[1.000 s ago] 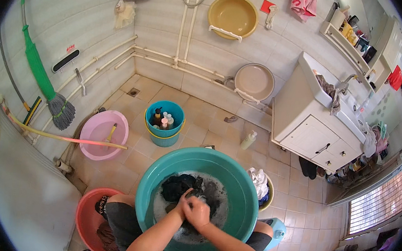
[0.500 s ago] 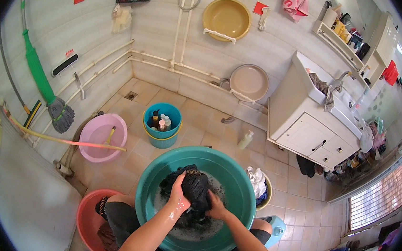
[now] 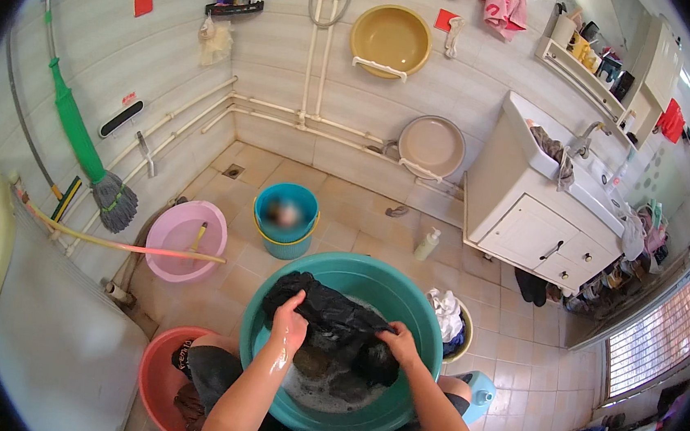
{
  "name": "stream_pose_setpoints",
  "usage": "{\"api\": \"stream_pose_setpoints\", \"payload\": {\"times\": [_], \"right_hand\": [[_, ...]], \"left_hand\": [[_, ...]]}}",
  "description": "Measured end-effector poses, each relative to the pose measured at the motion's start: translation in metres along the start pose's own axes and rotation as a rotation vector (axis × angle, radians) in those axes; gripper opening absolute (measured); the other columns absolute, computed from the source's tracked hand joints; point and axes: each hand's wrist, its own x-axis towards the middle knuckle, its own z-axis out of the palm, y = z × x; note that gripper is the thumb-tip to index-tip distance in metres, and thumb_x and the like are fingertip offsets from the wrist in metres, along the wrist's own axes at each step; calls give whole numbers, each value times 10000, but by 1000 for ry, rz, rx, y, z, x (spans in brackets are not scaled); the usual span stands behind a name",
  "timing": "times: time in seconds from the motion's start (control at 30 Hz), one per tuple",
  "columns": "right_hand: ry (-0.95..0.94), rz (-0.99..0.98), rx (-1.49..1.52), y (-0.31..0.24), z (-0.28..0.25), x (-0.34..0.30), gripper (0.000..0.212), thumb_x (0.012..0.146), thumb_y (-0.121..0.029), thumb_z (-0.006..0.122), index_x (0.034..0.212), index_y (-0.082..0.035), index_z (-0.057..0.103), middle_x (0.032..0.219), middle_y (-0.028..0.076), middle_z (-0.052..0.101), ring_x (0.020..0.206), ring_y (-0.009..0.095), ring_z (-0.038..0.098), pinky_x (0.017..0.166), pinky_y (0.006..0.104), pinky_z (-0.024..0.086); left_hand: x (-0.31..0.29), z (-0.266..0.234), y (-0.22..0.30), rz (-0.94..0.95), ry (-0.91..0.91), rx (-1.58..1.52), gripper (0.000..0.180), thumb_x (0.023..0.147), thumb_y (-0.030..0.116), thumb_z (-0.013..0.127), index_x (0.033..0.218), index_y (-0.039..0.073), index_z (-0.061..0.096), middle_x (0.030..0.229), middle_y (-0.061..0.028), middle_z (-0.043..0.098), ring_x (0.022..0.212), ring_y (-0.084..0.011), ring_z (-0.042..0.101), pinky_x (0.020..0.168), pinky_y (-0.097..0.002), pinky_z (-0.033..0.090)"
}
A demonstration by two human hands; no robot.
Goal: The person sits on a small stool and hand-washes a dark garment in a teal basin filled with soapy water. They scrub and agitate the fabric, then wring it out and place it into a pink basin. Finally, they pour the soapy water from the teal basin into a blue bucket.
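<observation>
A wet black garment (image 3: 336, 312) is stretched sideways over sudsy water (image 3: 321, 390) in a large teal basin (image 3: 256, 372) between my knees. My left hand (image 3: 289, 324) grips the cloth near its left part, fingers closed round it. At the right end my right hand (image 3: 401, 343) pinches a fold of the same garment. Some of the dark cloth droops into the foam below the right hand. What kind of garment it is, I cannot tell. Suds and water glisten on my left forearm.
A red basin (image 3: 151, 383) with dark clothes stands left, a yellowish basin (image 3: 463, 341) of white and blue clothes right. Beyond are a pink basin (image 3: 164, 237), a blue bucket (image 3: 285, 247) and a pump bottle (image 3: 427, 243). A hose (image 3: 125, 244) reaches over the pink basin.
The black garment was bunched between both hands; now it is spread out and lifted. My left hand has shifted slightly left, my right hand to the right and up.
</observation>
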Motion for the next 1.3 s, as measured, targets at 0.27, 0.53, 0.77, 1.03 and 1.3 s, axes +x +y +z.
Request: {"api": "stream_pose_setpoints", "payload": {"times": [0.27,0.53,0.77,1.03,1.3], "right_hand": [[-103,-124,-735,29,19,2,908,640,-316,753,1364,-160,228,1390,223,153,1246,401,239,1009,452,251],[-242,65,-1120,45,48,1,801,710,-227,650,1367,-231,191,1423,138,132,1230,383,278,948,483,324],[-186,-268,-165,-24,58,-31,459,649,-97,672,1094,-84,561,1058,157,522,963,265,534,842,348,423],[-13,-499,-632,-74,89,-87,295,688,-343,681,864,-113,620,830,104,540,708,321,579,628,393,482],[196,-142,-438,-33,71,-19,465,764,-463,562,879,-18,638,818,181,622,764,330,598,689,370,451]], "left_hand": [[2,-26,-60,-184,358,459,566,679,130,673,1155,34,384,1263,-105,381,1229,-230,257,1007,-434,146],[-3,-54,-108,-409,493,621,477,692,275,693,1044,31,483,913,-106,488,724,-215,467,610,-359,418],[9,-30,-105,-628,98,288,637,706,703,464,988,143,573,913,-62,584,774,-222,568,650,-358,471],[27,-90,-120,-471,-215,-72,363,767,385,554,954,73,569,856,-117,605,747,-276,580,688,-425,474],[-3,1,-108,-224,617,478,499,735,141,583,1192,14,430,1087,-142,524,906,-291,552,759,-388,439]]}}
